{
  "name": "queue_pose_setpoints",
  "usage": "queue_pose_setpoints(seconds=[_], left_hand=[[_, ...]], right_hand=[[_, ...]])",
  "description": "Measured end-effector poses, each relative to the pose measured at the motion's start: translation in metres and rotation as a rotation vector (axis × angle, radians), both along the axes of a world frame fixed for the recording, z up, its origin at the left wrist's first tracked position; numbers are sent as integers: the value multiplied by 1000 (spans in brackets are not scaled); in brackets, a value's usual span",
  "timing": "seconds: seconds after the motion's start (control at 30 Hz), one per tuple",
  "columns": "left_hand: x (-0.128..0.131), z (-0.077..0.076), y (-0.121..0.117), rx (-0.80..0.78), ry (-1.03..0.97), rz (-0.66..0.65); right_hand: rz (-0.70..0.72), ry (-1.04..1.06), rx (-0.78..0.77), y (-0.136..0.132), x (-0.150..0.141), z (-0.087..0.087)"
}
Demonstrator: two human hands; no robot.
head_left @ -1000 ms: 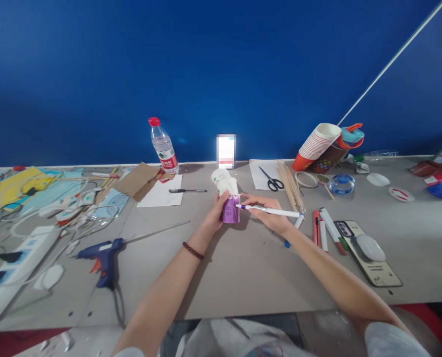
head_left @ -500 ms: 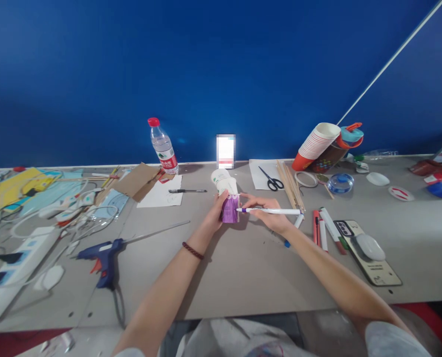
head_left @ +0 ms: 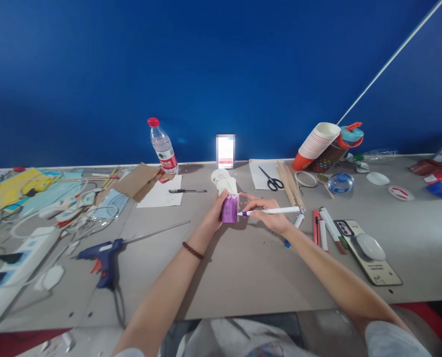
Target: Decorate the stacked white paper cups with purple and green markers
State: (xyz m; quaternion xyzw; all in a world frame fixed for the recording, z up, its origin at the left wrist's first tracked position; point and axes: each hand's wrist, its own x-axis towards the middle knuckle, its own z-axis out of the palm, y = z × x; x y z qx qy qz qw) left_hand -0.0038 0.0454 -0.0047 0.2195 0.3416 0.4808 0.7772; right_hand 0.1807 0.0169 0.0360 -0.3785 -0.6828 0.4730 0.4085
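My left hand is wrapped round a paper cup whose near part is coloured purple, with pale ring shapes along the purple's upper edge. A second white cup shape sits against its far end; how the two are joined cannot be made out. In my right hand is a white marker, held like a pen. Its purple tip points left, at or very near the right side of the purple area. Part of the cup is hidden behind my left fingers.
A blue glue gun and a power strip with tangled cables lie left. A water bottle stands behind. Scissors, wooden sticks, stacked paper cups, loose markers and a phone under a white mouse are right.
The marker's tip has shifted slightly down along the cup's right side, and its back end has risen a little. My left hand and the cup stay in place.
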Motion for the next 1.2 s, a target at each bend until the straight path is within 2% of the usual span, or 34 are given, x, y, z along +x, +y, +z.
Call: queue_pose_setpoints(seconds=[0.13, 0.6, 0.77, 0.87, 1.0, 1.2], left_hand=[[1, 2, 0, 19, 72, 24], [1, 6, 1, 10, 56, 26], [-1, 6, 1, -7, 3, 45], [-2, 7, 0, 12, -19, -12], [-3, 10, -2, 31, -29, -58], [-5, 15, -5, 10, -111, -55]], right_hand=[[28, -6, 6, 0, 0, 1], [124, -49, 5, 0, 0, 6], [133, 74, -78, -2, -1, 10], [111, 172, -128, -3, -2, 11], [35, 260, -71, -1, 0, 4], [-26, 184, -24, 3, 1, -5]])
